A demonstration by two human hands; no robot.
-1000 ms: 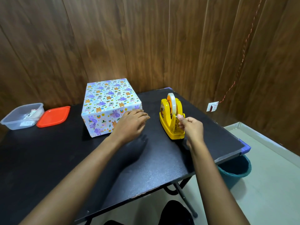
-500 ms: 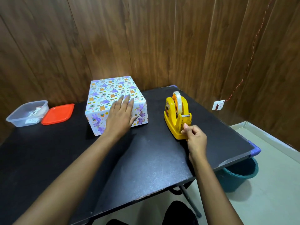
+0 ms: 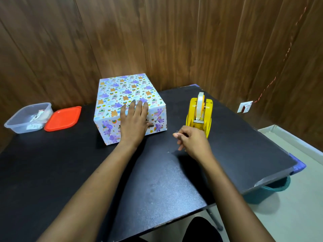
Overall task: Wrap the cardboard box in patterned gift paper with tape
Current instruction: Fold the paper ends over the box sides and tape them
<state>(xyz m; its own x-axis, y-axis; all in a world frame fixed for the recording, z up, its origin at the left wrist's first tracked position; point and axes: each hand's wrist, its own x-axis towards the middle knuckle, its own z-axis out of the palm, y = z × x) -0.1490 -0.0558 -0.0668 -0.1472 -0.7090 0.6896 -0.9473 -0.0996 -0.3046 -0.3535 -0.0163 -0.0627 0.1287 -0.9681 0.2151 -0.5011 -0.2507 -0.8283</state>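
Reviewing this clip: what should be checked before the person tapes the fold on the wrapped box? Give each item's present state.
1. Left hand pressing flat on the box wrapped in patterned gift paper: ok.
2. Paper fold beside that hand's thumb uncovered for taping: ok.
3. Right hand pinching a cut strip of clear tape: cannot tell; the fingers pinch, but no strip is discernible.
4. Yellow plastic tape dispenser upright, off the hand's path: ok.
5. Black tabletop bare between right hand and box: ok.
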